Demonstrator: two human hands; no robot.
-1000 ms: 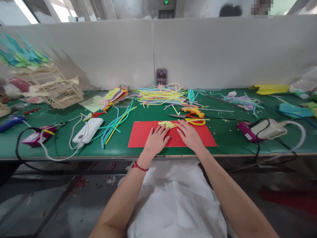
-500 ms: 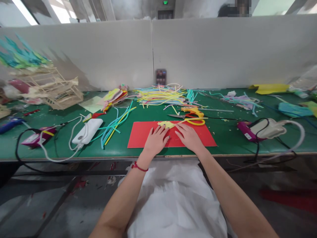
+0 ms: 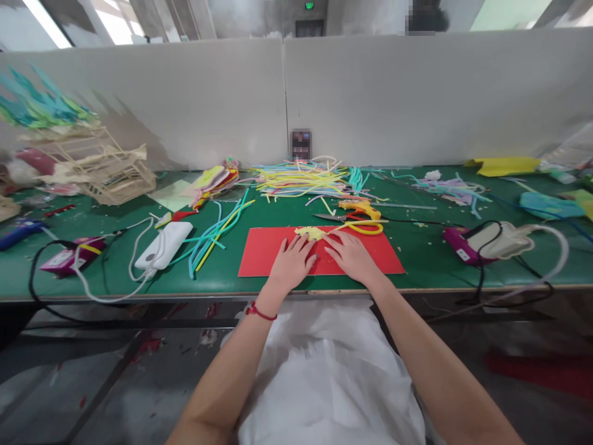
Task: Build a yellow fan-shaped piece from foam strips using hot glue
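My left hand (image 3: 291, 262) lies flat on a red rectangular sheet (image 3: 259, 253), with its fingers stretched out. Its fingertips touch the near edge of a small pale-yellow piece (image 3: 309, 232) with a bumpy edge. From that piece a thin pale-yellow strip, like a pipe cleaner (image 3: 365, 224), runs off to the right. My right hand (image 3: 351, 254) rests on the sheet's right half, fingers extended and thumb apart, its index fingertip against the strip near the piece. Scissors with orange-yellow handles (image 3: 365, 228) lie just behind the sheet, beside a yellow glue gun (image 3: 361, 207).
A heap of coloured pipe cleaners (image 3: 301, 180) lies at the back, below a phone (image 3: 301, 145) against the partition. Left are a white power bank (image 3: 164, 246), loose teal stems (image 3: 215, 232) and a wooden stick frame (image 3: 111, 176). A purple box (image 3: 458, 244) with cables sits right.
My right hand has slid slightly left along the strip, closer to the yellow piece. My left hand stays in nearly the same place.
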